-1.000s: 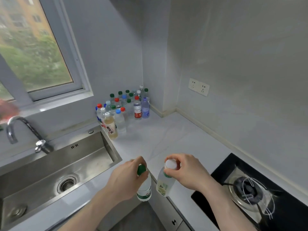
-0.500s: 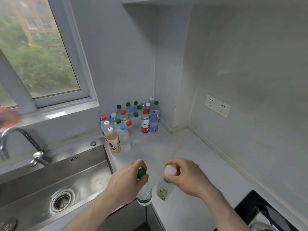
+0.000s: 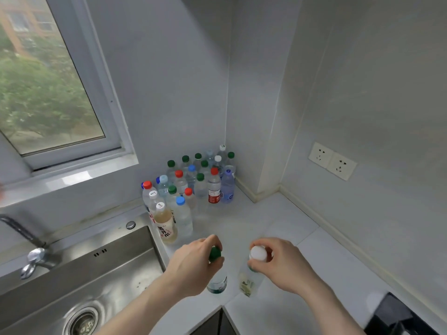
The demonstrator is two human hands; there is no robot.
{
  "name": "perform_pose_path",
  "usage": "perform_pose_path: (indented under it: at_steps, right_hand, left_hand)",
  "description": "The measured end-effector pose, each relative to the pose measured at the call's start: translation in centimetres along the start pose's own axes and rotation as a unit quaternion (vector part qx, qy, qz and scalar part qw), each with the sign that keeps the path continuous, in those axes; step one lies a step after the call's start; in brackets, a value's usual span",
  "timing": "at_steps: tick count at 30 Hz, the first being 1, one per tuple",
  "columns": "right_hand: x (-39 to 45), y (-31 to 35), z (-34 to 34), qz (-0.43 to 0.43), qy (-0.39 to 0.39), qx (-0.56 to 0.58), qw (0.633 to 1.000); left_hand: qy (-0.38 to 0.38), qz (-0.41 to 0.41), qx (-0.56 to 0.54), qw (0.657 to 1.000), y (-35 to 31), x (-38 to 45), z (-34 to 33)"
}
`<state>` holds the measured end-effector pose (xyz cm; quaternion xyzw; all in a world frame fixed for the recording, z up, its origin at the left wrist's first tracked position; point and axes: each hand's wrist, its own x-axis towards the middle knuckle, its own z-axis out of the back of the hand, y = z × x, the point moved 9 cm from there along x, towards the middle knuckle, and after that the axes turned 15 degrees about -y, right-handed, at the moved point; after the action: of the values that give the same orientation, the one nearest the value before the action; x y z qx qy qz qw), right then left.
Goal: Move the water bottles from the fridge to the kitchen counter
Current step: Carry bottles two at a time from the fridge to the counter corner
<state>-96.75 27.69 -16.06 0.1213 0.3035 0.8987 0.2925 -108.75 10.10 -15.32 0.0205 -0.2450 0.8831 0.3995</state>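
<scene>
My left hand [image 3: 193, 264] grips the neck of a clear bottle with a green cap [image 3: 217, 284], held upright over the white counter [image 3: 285, 228] near its front edge. My right hand [image 3: 278, 264] pinches the white cap of a second bottle [image 3: 248, 282] with a pale green label, beside the first. Whether their bases touch the counter I cannot tell. Several bottles with red, green, blue and white caps [image 3: 193, 187] stand grouped in the back corner, with a yellowish drink bottle [image 3: 165, 226] at the front left of the group.
A steel sink [image 3: 101, 269] with a tap [image 3: 31, 250] lies to the left of the counter. A window [image 3: 48, 93] is above it. Wall sockets [image 3: 332, 160] are on the right wall. A black hob corner [image 3: 396, 317] shows at the lower right.
Both hands have carried their bottles forward over the counter, closer to the bottle group. The view has shifted left, so the hob has nearly left the frame.
</scene>
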Motion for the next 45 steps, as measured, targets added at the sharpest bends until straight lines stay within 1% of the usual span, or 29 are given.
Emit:
perform_pose_path:
  at_steps: [4, 14, 20, 29, 35, 45]
  right_hand:
    - [2.0, 0.1, -1.4, -0.016, -0.011, -0.005, 1.0]
    - [4.0, -1.1, -3.1, -0.05, -0.052, 0.009, 0.997]
    - [6.4, -1.3, -3.6, -0.057, -0.048, -0.003, 0.997]
    - [11.6, -0.7, -4.9, -0.067, -0.054, 0.012, 0.996]
    - [15.3, -0.1, -6.4, -0.062, -0.056, 0.015, 0.996]
    - [22.1, 1.4, -11.2, -0.068, -0.026, 0.003, 0.997]
  left_hand:
    - [0.009, -0.026, 0.009, 1.0, 2.2, 2.8, -0.7]
    - [0.033, -0.055, 0.049, 0.997, 5.7, 9.0, -3.2]
    - [0.049, -0.059, 0.097, 0.992, 7.4, 13.4, -4.5]
    - [0.057, -0.08, 0.159, 0.982, 9.3, 18.5, -6.2]
    - [0.064, -0.069, 0.195, 0.976, 11.2, 20.4, -7.2]
    - [0.05, -0.018, 0.181, 0.982, 14.4, 22.6, -7.7]
